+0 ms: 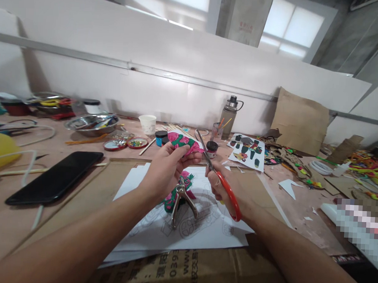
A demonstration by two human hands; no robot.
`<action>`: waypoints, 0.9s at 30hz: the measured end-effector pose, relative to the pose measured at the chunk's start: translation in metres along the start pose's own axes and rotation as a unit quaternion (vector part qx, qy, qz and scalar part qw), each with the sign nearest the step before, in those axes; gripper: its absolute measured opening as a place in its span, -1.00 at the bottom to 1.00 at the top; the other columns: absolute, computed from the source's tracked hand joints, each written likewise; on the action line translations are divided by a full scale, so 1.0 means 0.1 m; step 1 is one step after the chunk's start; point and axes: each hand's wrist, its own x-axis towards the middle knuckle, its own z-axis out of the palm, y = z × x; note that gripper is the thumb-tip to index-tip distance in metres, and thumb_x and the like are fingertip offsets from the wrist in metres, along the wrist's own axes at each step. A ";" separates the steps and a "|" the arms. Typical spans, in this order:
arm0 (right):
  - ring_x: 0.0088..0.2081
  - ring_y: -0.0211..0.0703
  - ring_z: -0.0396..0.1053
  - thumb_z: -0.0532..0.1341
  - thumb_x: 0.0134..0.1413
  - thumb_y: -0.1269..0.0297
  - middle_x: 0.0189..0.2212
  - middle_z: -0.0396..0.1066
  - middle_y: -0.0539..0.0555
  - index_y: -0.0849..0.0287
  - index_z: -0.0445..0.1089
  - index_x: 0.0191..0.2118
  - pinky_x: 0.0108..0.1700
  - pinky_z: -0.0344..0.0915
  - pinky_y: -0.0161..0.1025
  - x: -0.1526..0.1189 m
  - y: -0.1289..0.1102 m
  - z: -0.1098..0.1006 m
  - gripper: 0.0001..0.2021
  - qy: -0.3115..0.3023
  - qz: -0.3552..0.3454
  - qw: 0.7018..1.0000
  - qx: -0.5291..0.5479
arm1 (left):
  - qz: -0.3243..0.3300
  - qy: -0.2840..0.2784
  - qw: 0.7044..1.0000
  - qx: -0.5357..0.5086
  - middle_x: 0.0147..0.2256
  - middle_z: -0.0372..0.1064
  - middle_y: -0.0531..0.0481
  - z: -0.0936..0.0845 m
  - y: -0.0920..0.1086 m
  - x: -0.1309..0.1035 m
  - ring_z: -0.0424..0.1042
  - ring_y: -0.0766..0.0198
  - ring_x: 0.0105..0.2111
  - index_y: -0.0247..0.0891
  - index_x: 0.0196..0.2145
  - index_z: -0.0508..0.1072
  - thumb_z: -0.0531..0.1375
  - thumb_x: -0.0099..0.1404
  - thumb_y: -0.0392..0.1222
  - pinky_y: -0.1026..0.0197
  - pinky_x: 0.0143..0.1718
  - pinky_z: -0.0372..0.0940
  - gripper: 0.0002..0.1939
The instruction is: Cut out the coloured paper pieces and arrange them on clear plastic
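Forearms [108,228], right hand [217,182] round red-handled scissors [226,187], long axis diagonal, tips forward-left, pink-green piece [183,142] in left hand [170,163]

White partition [87,35], metal rail [179,77] across | two bright windows [301,23] above | grey pillar [248,13] between | pinkish tabletop [311,234]

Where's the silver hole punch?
The hole punch is in the lower middle of the head view, by colourful scraps on the white paper, below the left hand.

On the flat brown cardboard sheet [220,270] before you, sideways black print: you can read "0393", "www" and Chinese characters including "版权交易". Red lettering on your grey concrete pillar [250,11]: too blurred.
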 end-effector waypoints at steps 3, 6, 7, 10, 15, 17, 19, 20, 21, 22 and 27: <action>-0.33 -0.22 0.20 0.09 0.27 -0.17 -0.31 0.29 0.02 0.14 0.30 -0.19 -0.29 0.16 -0.26 0.01 0.03 0.01 -0.59 0.000 -0.001 1.000 0.004 | 0.000 0.000 1.000 -0.002 -0.50 0.49 0.02 0.00 0.00 0.00 0.58 0.21 -0.40 -0.25 -0.44 0.36 0.33 0.11 -0.33 0.17 -0.25 0.51 -0.82; -0.36 -0.23 0.17 0.09 0.27 -0.17 -0.34 0.26 0.02 0.14 0.30 -0.20 -0.32 0.13 -0.27 0.01 0.05 0.01 -0.58 -0.001 -0.005 1.000 0.006 | -0.003 0.001 1.000 -0.001 -0.48 0.50 0.02 0.00 0.01 -0.01 0.58 0.22 -0.40 -0.25 -0.41 0.37 0.33 0.12 -0.33 0.17 -0.25 0.51 -0.83; -0.36 -0.23 0.17 0.09 0.27 -0.17 -0.34 0.26 0.02 0.15 0.29 -0.20 -0.32 0.13 -0.27 0.01 0.06 0.01 -0.58 -0.003 -0.005 1.000 0.003 | -0.002 0.001 1.000 -0.001 -0.48 0.50 0.02 0.00 0.01 -0.01 0.58 0.23 -0.40 -0.25 -0.40 0.37 0.34 0.12 -0.33 0.18 -0.25 0.50 -0.83; -0.37 -0.25 0.15 0.11 0.27 -0.15 -0.36 0.23 0.00 0.15 0.29 -0.22 -0.34 0.13 -0.28 0.01 0.06 0.01 -0.60 -0.001 -0.006 1.000 0.006 | 0.000 -0.001 1.000 0.001 -0.49 0.49 0.03 0.00 0.01 -0.01 0.58 0.22 -0.40 -0.24 -0.39 0.36 0.34 0.12 -0.31 0.18 -0.25 0.50 -0.81; -0.35 -0.24 0.16 0.10 0.28 -0.15 -0.34 0.25 0.01 0.14 0.29 -0.18 -0.30 0.16 -0.27 0.01 0.07 0.01 -0.60 -0.007 -0.002 1.000 0.011 | 0.000 0.000 1.000 0.006 -0.47 0.50 0.04 -0.01 0.01 0.00 0.58 0.23 -0.41 -0.23 -0.40 0.34 0.36 0.11 -0.28 0.16 -0.22 0.50 -0.78; -0.35 -0.24 0.16 0.10 0.28 -0.16 -0.34 0.25 0.01 0.14 0.29 -0.19 -0.30 0.16 -0.27 0.01 0.06 0.01 -0.59 -0.008 -0.002 1.000 0.008 | 0.000 -0.002 1.000 0.007 -0.45 0.51 0.03 -0.01 0.01 0.01 0.57 0.24 -0.41 -0.23 -0.39 0.35 0.37 0.11 -0.27 0.15 -0.21 0.50 -0.78; -0.35 -0.23 0.16 0.10 0.27 -0.17 -0.34 0.25 0.01 0.13 0.29 -0.19 -0.31 0.16 -0.27 0.01 0.06 0.01 -0.59 -0.008 0.000 1.000 0.005 | 0.002 -0.003 1.000 0.010 -0.44 0.52 0.03 -0.02 0.00 0.01 0.57 0.25 -0.41 -0.24 -0.38 0.38 0.38 0.10 -0.28 0.16 -0.22 0.50 -0.77; -0.35 -0.23 0.17 0.10 0.27 -0.17 -0.34 0.25 0.01 0.13 0.29 -0.20 -0.31 0.16 -0.27 0.01 0.05 0.01 -0.59 -0.005 0.001 1.000 0.005 | 0.003 -0.002 1.000 0.012 -0.44 0.52 0.03 -0.03 0.00 0.01 0.56 0.26 -0.41 -0.24 -0.37 0.38 0.39 0.09 -0.28 0.17 -0.22 0.50 -0.77; -0.35 -0.22 0.17 0.09 0.27 -0.17 -0.35 0.26 0.01 0.13 0.29 -0.20 -0.32 0.16 -0.27 0.01 0.05 0.01 -0.59 -0.003 0.001 1.000 0.006 | 0.003 0.000 1.000 0.015 -0.44 0.52 0.03 -0.03 0.00 0.01 0.56 0.27 -0.41 -0.25 -0.37 0.39 0.39 0.08 -0.29 0.19 -0.23 0.49 -0.77; -0.35 -0.22 0.18 0.09 0.27 -0.17 -0.34 0.27 0.02 0.13 0.30 -0.21 -0.32 0.16 -0.27 0.01 0.04 0.01 -0.59 0.000 0.001 1.000 0.007 | 0.003 0.002 1.000 0.017 -0.45 0.52 0.03 -0.03 0.00 0.01 0.55 0.28 -0.41 -0.25 -0.37 0.40 0.40 0.07 -0.29 0.21 -0.24 0.49 -0.76; -0.38 -0.23 0.18 0.11 0.25 -0.18 -0.37 0.27 0.02 0.13 0.32 -0.16 -0.39 0.14 -0.30 0.02 0.03 0.01 -0.58 -0.010 0.017 1.000 0.009 | 0.005 0.011 1.000 0.024 -0.48 0.50 0.04 -0.04 0.00 0.02 0.52 0.31 -0.45 -0.28 -0.40 0.41 0.44 0.01 -0.29 0.28 -0.32 0.45 -0.73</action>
